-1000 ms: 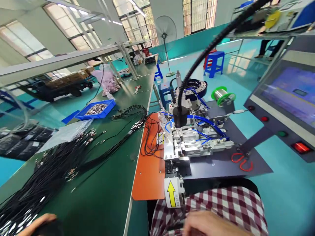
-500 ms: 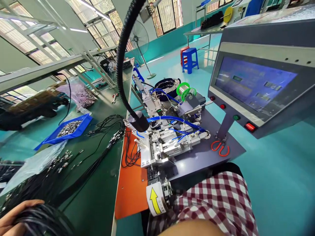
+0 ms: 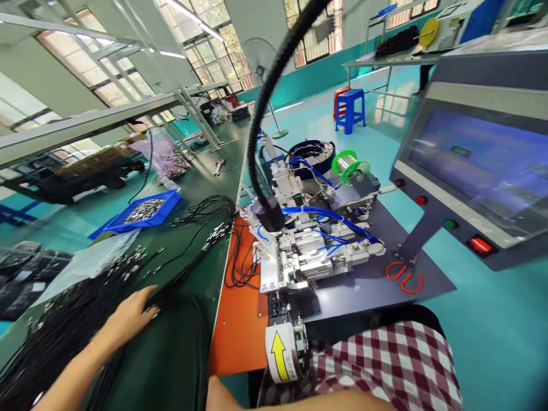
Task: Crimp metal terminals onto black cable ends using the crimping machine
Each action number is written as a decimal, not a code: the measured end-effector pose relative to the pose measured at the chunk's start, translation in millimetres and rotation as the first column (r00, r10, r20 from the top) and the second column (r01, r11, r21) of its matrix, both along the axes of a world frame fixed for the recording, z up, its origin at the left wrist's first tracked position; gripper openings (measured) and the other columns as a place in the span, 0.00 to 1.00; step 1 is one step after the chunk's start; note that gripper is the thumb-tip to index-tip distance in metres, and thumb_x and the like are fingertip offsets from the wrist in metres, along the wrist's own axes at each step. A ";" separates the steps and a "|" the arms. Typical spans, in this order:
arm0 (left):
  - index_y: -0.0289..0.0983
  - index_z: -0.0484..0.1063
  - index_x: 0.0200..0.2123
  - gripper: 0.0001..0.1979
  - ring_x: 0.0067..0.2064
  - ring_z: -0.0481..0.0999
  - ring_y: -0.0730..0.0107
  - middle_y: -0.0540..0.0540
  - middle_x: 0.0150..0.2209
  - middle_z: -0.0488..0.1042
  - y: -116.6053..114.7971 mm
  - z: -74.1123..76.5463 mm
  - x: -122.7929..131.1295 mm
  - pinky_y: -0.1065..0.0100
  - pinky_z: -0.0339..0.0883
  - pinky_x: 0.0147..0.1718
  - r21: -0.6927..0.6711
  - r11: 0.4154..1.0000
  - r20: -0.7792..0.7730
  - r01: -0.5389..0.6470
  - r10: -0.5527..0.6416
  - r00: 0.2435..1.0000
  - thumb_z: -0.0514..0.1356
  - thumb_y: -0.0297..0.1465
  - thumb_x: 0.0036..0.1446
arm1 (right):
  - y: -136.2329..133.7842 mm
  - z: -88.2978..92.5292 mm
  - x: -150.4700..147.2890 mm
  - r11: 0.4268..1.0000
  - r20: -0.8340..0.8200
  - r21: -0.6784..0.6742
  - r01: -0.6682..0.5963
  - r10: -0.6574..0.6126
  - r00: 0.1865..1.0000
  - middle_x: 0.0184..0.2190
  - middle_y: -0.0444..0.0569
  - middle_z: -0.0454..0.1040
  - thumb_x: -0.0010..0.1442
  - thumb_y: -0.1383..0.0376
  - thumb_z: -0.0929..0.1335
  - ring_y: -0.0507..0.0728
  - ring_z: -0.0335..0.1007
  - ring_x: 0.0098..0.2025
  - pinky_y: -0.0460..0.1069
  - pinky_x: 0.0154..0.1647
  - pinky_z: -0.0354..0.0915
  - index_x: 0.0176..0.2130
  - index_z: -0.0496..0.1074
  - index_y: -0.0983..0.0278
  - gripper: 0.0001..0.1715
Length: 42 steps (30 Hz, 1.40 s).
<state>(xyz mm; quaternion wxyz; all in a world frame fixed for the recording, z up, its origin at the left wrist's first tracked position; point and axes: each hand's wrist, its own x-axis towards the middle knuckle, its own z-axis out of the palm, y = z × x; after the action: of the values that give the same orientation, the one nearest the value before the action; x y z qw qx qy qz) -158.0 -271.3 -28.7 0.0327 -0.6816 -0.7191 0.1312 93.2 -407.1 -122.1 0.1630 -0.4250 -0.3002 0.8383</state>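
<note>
Has the bare left hand (image 3: 131,314) over thin black cables (image 3: 72,314) with silvery ends, spread along the dark green tabletop (image 3: 158,354); cannot tell whether gripping any. Holds the bare right hand (image 3: 220,395) just below the flat orange board (image 3: 240,342), partly out of view; cannot tell whether open or closed.
</note>
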 end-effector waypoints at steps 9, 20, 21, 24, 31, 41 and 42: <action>0.40 0.73 0.44 0.18 0.46 0.72 0.63 0.43 0.44 0.75 -21.4 8.2 126.3 0.61 0.63 0.51 0.058 0.919 0.513 0.389 -0.362 0.778 0.45 0.39 0.67 | 34.6 38.5 13.1 0.977 -0.191 0.009 0.211 -0.206 0.960 0.19 0.36 0.67 0.48 0.69 0.68 0.47 0.59 0.18 0.43 0.22 0.55 0.38 0.63 0.64 0.15; 0.37 0.67 0.23 0.21 0.31 0.66 0.67 0.47 0.25 0.69 -17.1 -47.0 124.1 0.60 0.58 0.43 0.325 0.806 0.376 0.495 -0.590 0.714 0.45 0.33 0.66 | 38.2 29.5 50.3 0.989 -0.206 -0.081 0.127 -0.141 0.968 0.27 0.44 0.74 0.41 0.51 0.77 0.52 0.73 0.26 0.47 0.28 0.64 0.38 0.62 0.64 0.33; 0.37 0.66 0.22 0.22 0.30 0.65 0.68 0.47 0.24 0.68 -15.5 -46.6 123.8 0.60 0.58 0.40 0.340 0.809 0.378 0.479 -0.584 0.718 0.44 0.32 0.66 | 34.8 32.7 58.3 0.997 -0.215 -0.054 0.061 -0.071 0.974 0.27 0.44 0.74 0.42 0.51 0.77 0.53 0.73 0.26 0.47 0.29 0.64 0.40 0.62 0.64 0.34; 0.37 0.64 0.20 0.23 0.28 0.64 0.67 0.46 0.22 0.66 -9.8 -35.8 124.7 0.60 0.57 0.37 0.380 0.829 0.390 0.409 -0.545 0.742 0.42 0.32 0.67 | 30.8 50.7 80.3 0.996 -0.191 0.069 -0.053 0.065 0.979 0.29 0.44 0.75 0.43 0.51 0.77 0.53 0.73 0.27 0.48 0.30 0.65 0.43 0.63 0.64 0.35; 0.40 0.69 0.46 0.14 0.51 0.67 0.61 0.43 0.48 0.70 -12.8 -28.5 109.2 0.59 0.59 0.52 0.400 0.902 0.368 0.164 -0.322 0.872 0.50 0.40 0.64 | 41.8 58.0 107.5 0.995 -0.170 0.079 0.059 -0.045 0.984 0.25 0.39 0.64 0.51 0.53 0.75 0.45 0.57 0.21 0.44 0.24 0.57 0.34 0.67 0.63 0.21; 0.29 0.67 0.44 0.16 0.44 0.72 0.43 0.32 0.39 0.71 -116.3 -66.1 -37.5 0.48 0.67 0.40 0.305 0.790 0.274 -0.532 0.462 0.844 0.52 0.35 0.59 | 44.3 65.7 121.9 0.985 -0.195 0.117 0.129 -0.104 0.975 0.25 0.40 0.61 0.52 0.54 0.75 0.46 0.53 0.21 0.45 0.25 0.55 0.38 0.70 0.63 0.20; 0.30 0.67 0.45 0.15 0.43 0.73 0.46 0.33 0.39 0.71 -118.5 -69.5 -40.2 0.50 0.67 0.41 0.289 0.810 0.278 -0.511 0.440 0.854 0.51 0.35 0.60 | 42.7 67.7 122.2 0.984 -0.200 0.121 0.133 -0.107 0.974 0.25 0.39 0.61 0.52 0.54 0.75 0.46 0.53 0.21 0.45 0.25 0.55 0.38 0.69 0.63 0.20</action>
<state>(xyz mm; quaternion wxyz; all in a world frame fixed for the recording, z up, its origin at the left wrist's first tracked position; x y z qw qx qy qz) -198.2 -389.9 -98.2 0.0487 -0.4714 -0.8782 -0.0641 215.4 -364.4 -54.4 0.2699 -0.3473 -0.3122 0.8421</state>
